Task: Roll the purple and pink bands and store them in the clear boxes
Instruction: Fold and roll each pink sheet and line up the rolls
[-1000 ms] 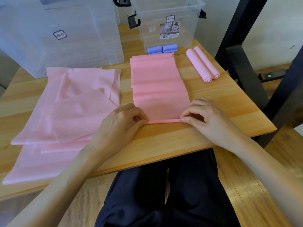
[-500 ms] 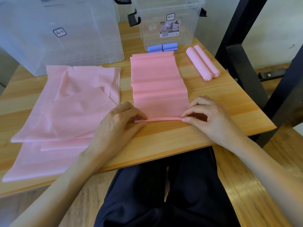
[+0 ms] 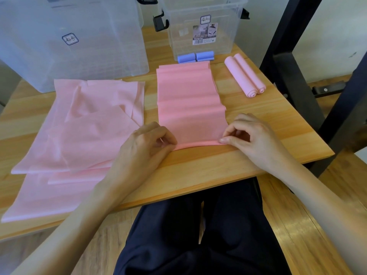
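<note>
Wooden desk (image 3: 208,165), bearing two clear plastic storage boxes: large (image 3: 75,36) far left, smaller (image 3: 200,26) behind. Loose heap of pale pink sheet bands (image 3: 79,126) on the left. Long flat pink elastic band (image 3: 188,106) centre, near edge turned into a thin roll. Two finished pink rolls (image 3: 245,76) right; two purple rolls (image 3: 195,56) by the smaller box. Left hand (image 3: 147,145) and right hand (image 3: 246,135) pinching the roll's ends. Probably soft, light, springy; best held at both ends, kept tight.
</note>
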`<state>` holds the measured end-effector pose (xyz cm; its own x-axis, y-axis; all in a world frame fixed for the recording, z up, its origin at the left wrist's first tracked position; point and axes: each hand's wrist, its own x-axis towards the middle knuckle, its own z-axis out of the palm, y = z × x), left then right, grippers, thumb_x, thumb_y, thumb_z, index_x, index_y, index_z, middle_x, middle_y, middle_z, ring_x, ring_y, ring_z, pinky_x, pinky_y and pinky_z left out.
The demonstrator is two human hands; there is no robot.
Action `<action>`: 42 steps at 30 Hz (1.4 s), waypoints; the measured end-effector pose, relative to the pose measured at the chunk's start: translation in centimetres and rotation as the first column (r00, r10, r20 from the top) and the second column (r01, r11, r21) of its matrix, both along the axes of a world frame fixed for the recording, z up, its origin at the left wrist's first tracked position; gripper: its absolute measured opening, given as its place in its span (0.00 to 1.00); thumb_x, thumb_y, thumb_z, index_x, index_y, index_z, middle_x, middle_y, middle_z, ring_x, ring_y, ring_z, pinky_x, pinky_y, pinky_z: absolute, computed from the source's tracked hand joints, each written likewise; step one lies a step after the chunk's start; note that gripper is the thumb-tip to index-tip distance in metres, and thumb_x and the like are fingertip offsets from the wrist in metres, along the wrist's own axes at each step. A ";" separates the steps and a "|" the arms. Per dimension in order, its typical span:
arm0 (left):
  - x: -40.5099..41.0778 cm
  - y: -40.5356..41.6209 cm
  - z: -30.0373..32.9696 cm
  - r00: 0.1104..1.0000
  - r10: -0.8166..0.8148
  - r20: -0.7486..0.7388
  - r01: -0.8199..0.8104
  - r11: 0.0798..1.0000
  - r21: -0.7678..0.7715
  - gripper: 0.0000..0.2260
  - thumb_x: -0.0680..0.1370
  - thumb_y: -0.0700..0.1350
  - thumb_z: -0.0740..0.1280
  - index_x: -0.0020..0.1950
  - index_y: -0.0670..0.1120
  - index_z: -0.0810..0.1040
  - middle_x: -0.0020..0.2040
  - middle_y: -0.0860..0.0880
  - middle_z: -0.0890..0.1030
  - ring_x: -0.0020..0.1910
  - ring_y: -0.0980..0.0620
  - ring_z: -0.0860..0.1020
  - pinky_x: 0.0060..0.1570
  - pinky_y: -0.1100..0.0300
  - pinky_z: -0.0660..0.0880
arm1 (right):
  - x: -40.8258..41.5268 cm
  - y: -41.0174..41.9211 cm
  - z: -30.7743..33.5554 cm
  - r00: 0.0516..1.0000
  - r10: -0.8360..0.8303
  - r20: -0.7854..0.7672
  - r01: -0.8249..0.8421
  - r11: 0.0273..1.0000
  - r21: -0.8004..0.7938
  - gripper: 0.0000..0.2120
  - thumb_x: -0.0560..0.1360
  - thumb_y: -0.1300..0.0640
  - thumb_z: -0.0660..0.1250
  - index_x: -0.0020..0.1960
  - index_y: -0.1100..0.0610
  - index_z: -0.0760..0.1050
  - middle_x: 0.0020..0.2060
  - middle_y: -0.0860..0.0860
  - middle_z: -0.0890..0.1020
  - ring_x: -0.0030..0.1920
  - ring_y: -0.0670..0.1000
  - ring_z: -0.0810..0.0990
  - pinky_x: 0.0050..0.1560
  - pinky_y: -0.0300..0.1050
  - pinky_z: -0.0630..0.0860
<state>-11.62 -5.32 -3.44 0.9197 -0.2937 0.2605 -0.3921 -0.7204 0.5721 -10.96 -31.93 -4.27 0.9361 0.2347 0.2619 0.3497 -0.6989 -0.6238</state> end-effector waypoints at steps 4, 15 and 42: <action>-0.2 0.2 -0.3 0.995 -0.050 0.082 0.045 0.998 0.054 0.03 0.78 0.44 0.70 0.48 0.50 0.83 0.45 0.57 0.77 0.44 0.58 0.78 0.46 0.53 0.78 | -0.3 -0.3 -0.1 0.998 0.061 0.018 -0.062 0.998 0.007 0.13 0.71 0.46 0.69 0.44 0.56 0.83 0.41 0.48 0.78 0.47 0.46 0.75 0.50 0.35 0.70; 0.4 0.0 0.1 0.997 0.052 -0.059 -0.053 0.998 -0.017 0.04 0.76 0.47 0.71 0.43 0.56 0.80 0.43 0.58 0.80 0.45 0.59 0.78 0.48 0.54 0.77 | 1.1 -0.1 1.4 0.991 0.001 -0.131 -0.010 0.998 -0.064 0.04 0.73 0.53 0.74 0.43 0.51 0.79 0.42 0.43 0.78 0.45 0.41 0.74 0.44 0.27 0.68; 0.1 0.4 -0.4 0.999 0.002 0.042 -0.003 1.000 0.019 0.05 0.77 0.52 0.68 0.47 0.54 0.83 0.46 0.60 0.76 0.45 0.60 0.77 0.45 0.63 0.75 | -0.6 -0.5 0.5 0.998 -0.019 -0.058 0.018 1.000 -0.009 0.05 0.72 0.51 0.73 0.44 0.52 0.83 0.43 0.44 0.77 0.47 0.43 0.75 0.49 0.29 0.69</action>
<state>-11.55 -4.94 -3.85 0.9088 -0.2968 0.2931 -0.4137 -0.7320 0.5413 -11.53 -32.44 -3.80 0.9539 0.2194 0.2048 0.3000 -0.7102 -0.6369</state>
